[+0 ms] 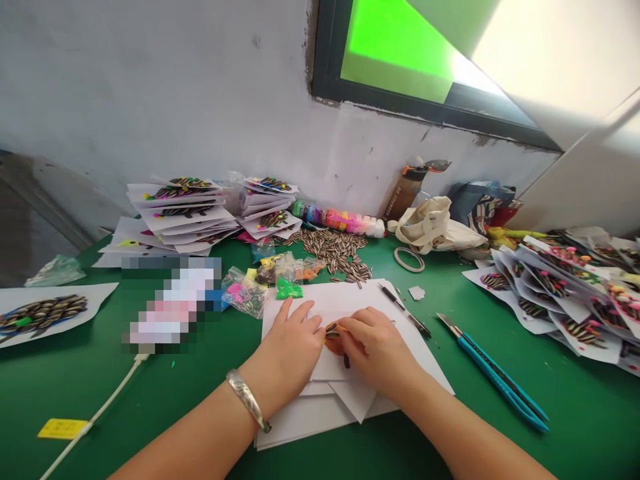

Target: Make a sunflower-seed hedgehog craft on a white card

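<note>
My left hand [290, 350] rests on a stack of white paper sheets [350, 300], its fingers stretched forward and its thumb at a few striped sunflower seeds [332, 329] on the top sheet. My right hand [375, 347] is curled over the same spot, its fingertips pinching at those seeds. A silver bracelet [247, 399] circles my left wrist. A small dark seed [347, 361] lies just below my right hand on the paper.
A heap of loose sunflower seeds [335, 250] lies behind the paper beside small bags of coloured bits [245, 290]. Piles of finished seed cards [185, 213] stand back left and right [565, 287]. A teal utility knife [495, 373], black pen [405, 310], tape ring [409, 259] and white cable [100, 413] lie on the green table [550, 427].
</note>
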{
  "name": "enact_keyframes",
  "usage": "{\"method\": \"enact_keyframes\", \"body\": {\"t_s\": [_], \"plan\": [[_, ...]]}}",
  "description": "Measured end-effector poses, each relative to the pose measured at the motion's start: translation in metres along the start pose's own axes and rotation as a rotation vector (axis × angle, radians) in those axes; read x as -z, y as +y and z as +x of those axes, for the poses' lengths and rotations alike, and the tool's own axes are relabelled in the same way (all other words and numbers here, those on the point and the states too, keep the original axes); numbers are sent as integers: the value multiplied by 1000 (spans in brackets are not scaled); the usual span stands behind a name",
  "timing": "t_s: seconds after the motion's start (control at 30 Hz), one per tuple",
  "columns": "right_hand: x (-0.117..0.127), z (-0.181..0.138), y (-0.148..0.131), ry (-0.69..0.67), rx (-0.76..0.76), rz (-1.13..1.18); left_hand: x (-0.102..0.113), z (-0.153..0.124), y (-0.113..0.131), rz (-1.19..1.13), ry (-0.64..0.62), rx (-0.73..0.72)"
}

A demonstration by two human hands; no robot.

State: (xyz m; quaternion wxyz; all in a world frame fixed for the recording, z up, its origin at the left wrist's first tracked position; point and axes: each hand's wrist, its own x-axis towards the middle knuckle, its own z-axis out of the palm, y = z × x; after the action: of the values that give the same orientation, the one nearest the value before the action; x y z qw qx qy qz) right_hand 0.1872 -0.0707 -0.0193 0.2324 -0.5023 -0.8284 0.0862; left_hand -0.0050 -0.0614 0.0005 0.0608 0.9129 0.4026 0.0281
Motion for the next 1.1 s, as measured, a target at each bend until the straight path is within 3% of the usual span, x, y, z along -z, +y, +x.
{"method": "enact_keyframes", "body": {"t_s": [0.37,1.1], "plan": [[-8,4,3,-2,-43,-35,5,0,5,51,-11,8],[0,7,5,9,-69,79,4,-3,-2,-31,15,18]]}}
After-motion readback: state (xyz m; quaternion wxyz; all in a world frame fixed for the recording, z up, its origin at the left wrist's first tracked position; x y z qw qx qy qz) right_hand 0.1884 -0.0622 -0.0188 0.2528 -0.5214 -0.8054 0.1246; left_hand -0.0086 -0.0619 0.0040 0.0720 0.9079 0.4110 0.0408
